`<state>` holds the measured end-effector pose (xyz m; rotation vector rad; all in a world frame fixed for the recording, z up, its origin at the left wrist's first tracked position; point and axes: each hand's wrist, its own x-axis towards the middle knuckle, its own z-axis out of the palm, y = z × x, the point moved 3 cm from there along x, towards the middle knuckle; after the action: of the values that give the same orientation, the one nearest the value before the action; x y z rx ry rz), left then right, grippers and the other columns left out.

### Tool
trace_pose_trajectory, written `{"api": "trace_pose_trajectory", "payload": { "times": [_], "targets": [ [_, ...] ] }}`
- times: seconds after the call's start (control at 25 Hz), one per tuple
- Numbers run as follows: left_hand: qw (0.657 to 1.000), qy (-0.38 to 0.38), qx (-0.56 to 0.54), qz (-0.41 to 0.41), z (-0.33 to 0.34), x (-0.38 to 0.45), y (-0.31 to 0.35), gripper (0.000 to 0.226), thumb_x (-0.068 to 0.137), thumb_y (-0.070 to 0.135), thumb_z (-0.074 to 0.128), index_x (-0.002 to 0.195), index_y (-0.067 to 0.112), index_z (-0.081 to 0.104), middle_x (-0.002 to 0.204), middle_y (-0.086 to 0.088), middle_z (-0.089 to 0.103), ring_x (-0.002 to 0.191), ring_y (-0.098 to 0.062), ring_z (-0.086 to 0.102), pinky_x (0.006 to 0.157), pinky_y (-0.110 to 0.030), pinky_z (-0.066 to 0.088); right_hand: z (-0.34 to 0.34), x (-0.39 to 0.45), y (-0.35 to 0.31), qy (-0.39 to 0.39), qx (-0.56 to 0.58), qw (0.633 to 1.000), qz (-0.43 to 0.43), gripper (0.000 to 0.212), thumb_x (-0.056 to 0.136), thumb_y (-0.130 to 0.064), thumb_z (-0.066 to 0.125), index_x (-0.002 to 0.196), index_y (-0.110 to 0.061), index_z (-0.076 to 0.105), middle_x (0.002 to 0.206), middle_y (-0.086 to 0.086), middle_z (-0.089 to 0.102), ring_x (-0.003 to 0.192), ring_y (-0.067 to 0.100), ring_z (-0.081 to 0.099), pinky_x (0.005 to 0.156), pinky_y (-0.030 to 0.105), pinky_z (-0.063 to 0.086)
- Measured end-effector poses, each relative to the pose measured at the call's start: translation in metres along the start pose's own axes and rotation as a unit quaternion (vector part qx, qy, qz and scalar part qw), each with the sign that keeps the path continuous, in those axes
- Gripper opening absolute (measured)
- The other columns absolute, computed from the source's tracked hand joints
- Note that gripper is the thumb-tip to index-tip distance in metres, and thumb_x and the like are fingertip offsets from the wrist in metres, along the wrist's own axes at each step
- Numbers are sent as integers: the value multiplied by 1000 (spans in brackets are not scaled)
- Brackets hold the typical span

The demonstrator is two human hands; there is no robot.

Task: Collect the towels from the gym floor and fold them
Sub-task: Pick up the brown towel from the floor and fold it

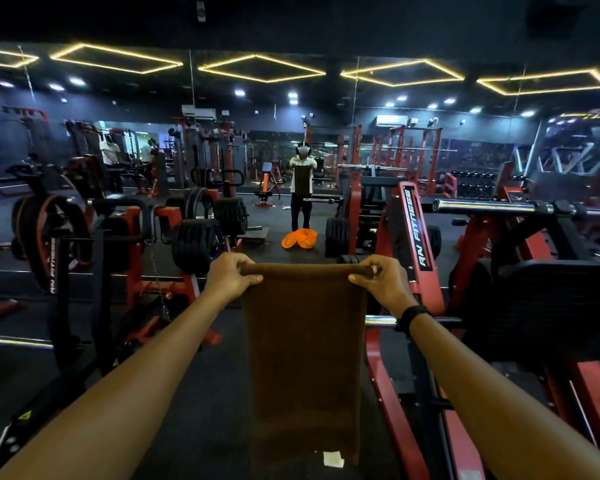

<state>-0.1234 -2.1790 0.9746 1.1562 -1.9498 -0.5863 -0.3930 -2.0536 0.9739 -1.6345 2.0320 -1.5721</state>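
Note:
A brown towel (pixel 305 358) hangs straight down in front of me, folded lengthwise, with a small white label near its lower edge. My left hand (pixel 230 278) pinches the towel's top left corner. My right hand (pixel 383 282) pinches the top right corner, and a black band sits on that wrist. Both arms are stretched forward at chest height, holding the top edge taut and level.
An orange basket (pixel 300 238) sits on the dark floor ahead, before a mirror wall showing my reflection (pixel 302 188). A red plate-loaded machine (pixel 409 237) stands close on the right, with a chrome bar (pixel 492 206). Black weight plates (pixel 196 249) and racks fill the left.

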Motion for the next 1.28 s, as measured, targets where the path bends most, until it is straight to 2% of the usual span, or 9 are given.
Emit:
{"api": "trace_pose_trajectory", "payload": {
  "times": [0.12, 0.28, 0.36, 0.48, 0.6, 0.8, 0.92, 1.04, 1.28],
  "targets": [
    [998, -40, 32, 24, 2, -5, 0, 13, 82, 19, 73, 78, 19, 61, 80, 0, 61, 81, -16, 60, 63, -23, 44, -1, 1, 7, -28, -2, 999, 18, 14, 78, -12, 76, 83, -12, 63, 85, -1, 60, 83, 13, 57, 76, 27, 49],
    [960, -269, 63, -37, 13, -15, -14, 7, 85, 19, 69, 85, 19, 62, 89, -1, 66, 85, -12, 64, 70, -24, 51, 1, -5, 19, -255, -72, 962, 56, 17, 77, -9, 76, 81, -16, 61, 86, 6, 65, 86, 23, 64, 84, 45, 56],
    [974, -206, -91, 7, 5, -12, 3, 8, 86, 15, 67, 93, 18, 64, 93, -1, 67, 90, -15, 64, 75, -26, 52, -8, 0, 9, -241, 67, 967, 49, 15, 80, -11, 72, 92, -11, 63, 97, 10, 67, 93, 27, 64, 89, 49, 53],
    [940, -161, -300, -10, -4, -2, 16, 47, 83, 20, 70, 122, 29, 47, 115, 8, 59, 108, -14, 57, 90, -28, 47, -10, 9, 8, -215, 399, 882, 131, 51, 73, -35, 78, 117, -19, 60, 123, 7, 64, 113, 27, 60, 101, 51, 45],
    [918, -353, -134, -117, 23, -19, -21, 80, 70, 38, 82, 135, 34, 35, 130, 9, 50, 121, -16, 49, 106, -32, 37, 27, -15, 33, -361, 231, 884, 187, 82, 52, -42, 91, 124, -28, 54, 132, 1, 59, 122, 23, 54, 107, 52, 38],
    [912, -184, -308, -198, 21, -5, -30, 69, 61, 50, 79, 117, 12, 63, 115, -9, 68, 107, -24, 63, 102, -45, 45, 27, 0, 22, -223, 347, 889, 197, 95, 48, -44, 91, 129, -11, 54, 125, 11, 63, 114, 27, 61, 99, 47, 48],
    [922, -120, -312, -195, 17, 2, -19, 66, 71, 32, 79, 125, 4, 54, 121, -15, 62, 109, -29, 61, 100, -45, 47, 29, 5, 16, -191, 358, 893, 194, 99, 62, -12, 85, 145, -11, 31, 134, 15, 52, 118, 30, 55, 98, 46, 49],
    [924, -153, -301, -178, 11, 7, -25, 109, 55, 13, 92, 142, 25, 28, 130, -11, 46, 119, -30, 52, 99, -47, 46, 30, 6, 24, -197, 299, 914, 188, 108, 69, 12, 74, 151, -25, 14, 142, 10, 36, 130, 33, 41, 107, 54, 38],
    [980, -198, 4, 16, 10, 1, -14, 26, 69, 15, 83, 91, 12, 71, 87, -3, 69, 73, -6, 64, 59, -15, 51, 25, 3, 20, -233, -33, 971, 31, 20, 81, -17, 73, 98, -9, 67, 107, 14, 65, 103, 28, 62, 91, 46, 52]
  ]
}}
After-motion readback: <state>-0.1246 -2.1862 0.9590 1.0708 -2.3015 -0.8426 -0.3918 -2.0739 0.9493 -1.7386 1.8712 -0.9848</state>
